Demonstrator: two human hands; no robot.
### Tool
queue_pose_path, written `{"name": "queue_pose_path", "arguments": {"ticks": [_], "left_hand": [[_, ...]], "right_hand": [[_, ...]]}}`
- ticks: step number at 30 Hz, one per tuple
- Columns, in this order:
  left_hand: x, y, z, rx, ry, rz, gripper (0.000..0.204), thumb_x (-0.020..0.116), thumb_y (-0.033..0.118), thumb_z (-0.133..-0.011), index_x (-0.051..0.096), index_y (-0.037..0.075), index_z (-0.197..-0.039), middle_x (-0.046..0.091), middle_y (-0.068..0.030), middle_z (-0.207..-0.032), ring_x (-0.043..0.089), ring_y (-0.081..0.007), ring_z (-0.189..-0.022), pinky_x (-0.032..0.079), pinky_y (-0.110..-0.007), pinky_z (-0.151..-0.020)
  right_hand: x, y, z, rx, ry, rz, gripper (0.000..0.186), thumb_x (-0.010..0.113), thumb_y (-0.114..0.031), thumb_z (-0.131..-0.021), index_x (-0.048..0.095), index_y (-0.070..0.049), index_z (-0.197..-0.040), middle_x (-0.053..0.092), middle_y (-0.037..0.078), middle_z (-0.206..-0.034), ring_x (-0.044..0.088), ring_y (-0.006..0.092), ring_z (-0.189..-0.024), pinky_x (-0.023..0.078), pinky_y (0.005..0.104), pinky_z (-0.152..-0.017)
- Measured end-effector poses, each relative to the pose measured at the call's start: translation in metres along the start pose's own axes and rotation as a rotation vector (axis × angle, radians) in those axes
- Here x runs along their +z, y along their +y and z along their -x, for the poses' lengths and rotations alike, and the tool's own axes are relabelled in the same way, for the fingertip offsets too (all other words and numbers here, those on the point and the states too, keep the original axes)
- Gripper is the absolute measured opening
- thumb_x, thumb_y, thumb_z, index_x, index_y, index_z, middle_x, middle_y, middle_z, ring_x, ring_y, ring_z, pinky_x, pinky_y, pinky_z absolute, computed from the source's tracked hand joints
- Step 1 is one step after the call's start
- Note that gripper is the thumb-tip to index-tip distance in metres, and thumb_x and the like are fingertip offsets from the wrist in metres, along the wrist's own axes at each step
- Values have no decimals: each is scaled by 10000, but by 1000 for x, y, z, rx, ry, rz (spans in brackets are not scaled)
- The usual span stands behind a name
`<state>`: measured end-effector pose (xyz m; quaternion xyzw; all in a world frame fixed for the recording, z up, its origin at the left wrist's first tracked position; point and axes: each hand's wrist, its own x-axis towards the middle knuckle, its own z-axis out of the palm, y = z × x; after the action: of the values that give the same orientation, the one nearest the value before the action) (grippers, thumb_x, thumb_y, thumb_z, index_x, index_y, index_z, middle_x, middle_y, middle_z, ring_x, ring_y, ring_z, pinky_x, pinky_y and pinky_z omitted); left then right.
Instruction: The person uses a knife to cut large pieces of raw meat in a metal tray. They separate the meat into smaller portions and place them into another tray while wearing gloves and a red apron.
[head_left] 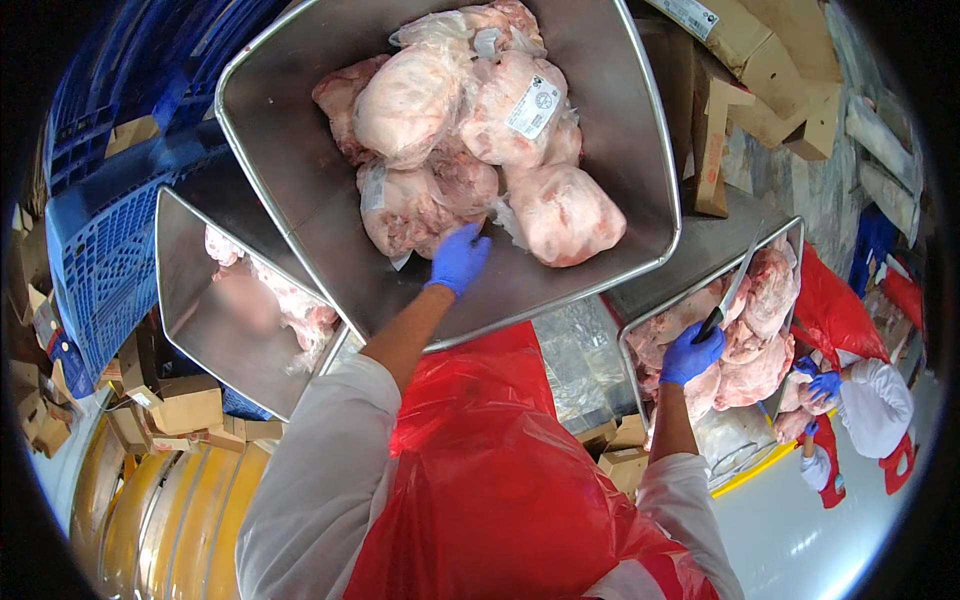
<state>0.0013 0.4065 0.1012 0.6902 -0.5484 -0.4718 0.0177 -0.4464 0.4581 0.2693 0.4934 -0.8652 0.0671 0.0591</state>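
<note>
A large metal tub [620, 60] holds several big pieces of pale meat in clear plastic bags. My blue-gloved left hand [462, 258] reaches over its near rim, its fingers closed at the lower edge of a bagged meat piece [405, 205]. Beside that hand, on the right, lies another bagged piece [568, 215]; a white label [533, 107] is stuck on one farther back. In my blue-gloved right hand [693, 353] is a knife [738, 280], its blade pointing up and away. It is held above a second metal tub [627, 345] full of unwrapped meat.
At the left stands a smaller metal tub [190, 310] with meat pieces, beside blue plastic crates [110, 240]. Cardboard boxes [190, 405] lie at the lower left, more cardboard [770, 70] at the upper right. A co-worker's blue-gloved hands [825, 385] handle meat at the far right.
</note>
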Motion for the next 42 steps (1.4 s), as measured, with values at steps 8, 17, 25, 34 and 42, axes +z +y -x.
{"name": "queue_pose_path", "arguments": {"ticks": [8,17,25,34,42], "left_hand": [[-8,-78,-94,284,-31,-824,426,570,202,-898,570,57,-1298,598,-164,-1322,466,-373,-1338,345,-515,-1117],[-23,-82,-126,52,-126,-452,261,536,234,-925,616,12,-1036,702,-241,-923,684,-428,-876,518,-544,-790],[-54,-94,-47,-19,298,-225,349,531,278,-958,591,-5,-1154,638,-270,-1179,611,-435,-1089,482,-515,-907],[-54,-282,-147,-322,340,-195,562,501,322,-966,489,-76,-1361,528,-338,-1319,511,-452,-1239,392,-474,-1085],[-54,-359,-232,-119,89,-354,564,531,324,-945,496,-61,-1356,537,-333,-1338,524,-464,-1249,438,-460,-1052]], "right_hand": [[7,8,1,-4,39,21,302,647,-163,-901,591,65,-1091,607,261,-1119,561,436,-1061,446,497,-936],[4,11,1,25,-1,21,334,664,-173,-895,590,55,-1127,614,245,-1129,562,419,-1067,443,486,-937],[9,10,4,9,38,23,323,661,-164,-899,589,50,-1131,605,244,-1143,561,416,-1073,434,487,-950],[8,18,5,36,7,62,295,640,-149,-932,587,68,-1124,603,244,-1096,568,414,-1028,456,471,-913],[11,19,7,96,-54,16,348,600,-183,-961,556,79,-1185,582,236,-1146,553,387,-1080,430,457,-975]]}}
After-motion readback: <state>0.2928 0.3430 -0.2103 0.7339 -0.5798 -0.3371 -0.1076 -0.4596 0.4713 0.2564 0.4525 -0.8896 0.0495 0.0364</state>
